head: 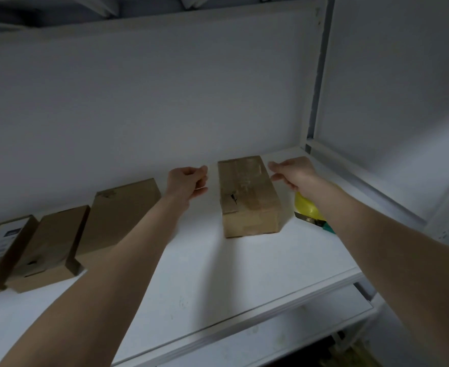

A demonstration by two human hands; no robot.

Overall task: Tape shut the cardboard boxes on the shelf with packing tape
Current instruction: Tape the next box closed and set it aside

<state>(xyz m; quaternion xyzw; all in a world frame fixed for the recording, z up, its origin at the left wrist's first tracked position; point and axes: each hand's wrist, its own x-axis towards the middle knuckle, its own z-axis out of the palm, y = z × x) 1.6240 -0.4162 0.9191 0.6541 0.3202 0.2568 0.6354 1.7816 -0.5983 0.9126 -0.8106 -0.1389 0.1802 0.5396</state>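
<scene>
A small cardboard box (247, 197) lies on the white shelf (231, 282), with clear tape along its top and a small tear near the middle. My left hand (187, 182) hovers just left of the box, fingers loosely curled and holding nothing. At the box's far right corner is my right hand (292, 173), fingers relaxed; whether they touch the box is unclear. A yellow tape dispenser (308, 207) with a serrated blade lies on the shelf right of the box, partly hidden under my right forearm.
Three more cardboard boxes stand in a row to the left: a flat one (120, 221), a narrower one (51, 247), and one with a white label (1, 242). The back wall and a metal upright (318, 83) close in the shelf. A lower shelf (297, 332) shows below.
</scene>
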